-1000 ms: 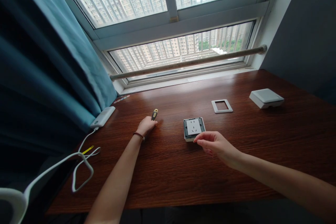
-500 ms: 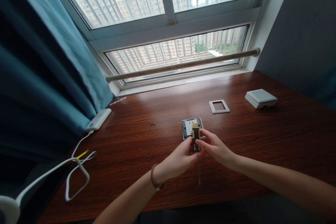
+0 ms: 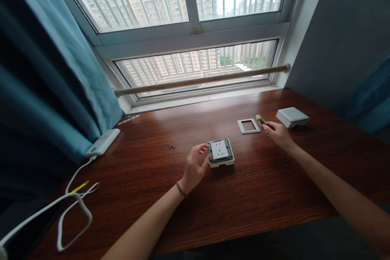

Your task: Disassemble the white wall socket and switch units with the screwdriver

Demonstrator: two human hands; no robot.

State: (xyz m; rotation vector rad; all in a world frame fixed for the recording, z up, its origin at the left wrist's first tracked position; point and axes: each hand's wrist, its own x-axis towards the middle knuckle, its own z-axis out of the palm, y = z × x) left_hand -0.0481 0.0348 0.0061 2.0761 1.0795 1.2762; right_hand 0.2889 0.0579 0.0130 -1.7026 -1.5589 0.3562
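A wall socket (image 3: 219, 150) with a white face and a dark surround sits in its white box on the wooden table. My left hand (image 3: 195, 167) is at the socket's left side, its fingers apart and bent around that edge; whether they touch it I cannot tell. Further right, my right hand (image 3: 279, 134) grips a screwdriver (image 3: 261, 121) with a yellow and black handle. Its shaft is mostly hidden by the hand. Just left of the screwdriver lies a white square cover frame (image 3: 249, 126). Two small screws (image 3: 172, 146) lie left of the socket.
A second white box with a cover (image 3: 292, 117) stands at the back right of the table (image 3: 146, 207). At the left are a white power bank (image 3: 102, 143) and a white cable (image 3: 89, 211) with a yellow tie (image 3: 80, 187). A blue curtain (image 3: 70, 48) hangs beside them.
My right hand has carried the screwdriver away to the right, beside the cover frame. My left hand has let go of the screwdriver and moved left to the socket's edge. The view has shifted slightly.
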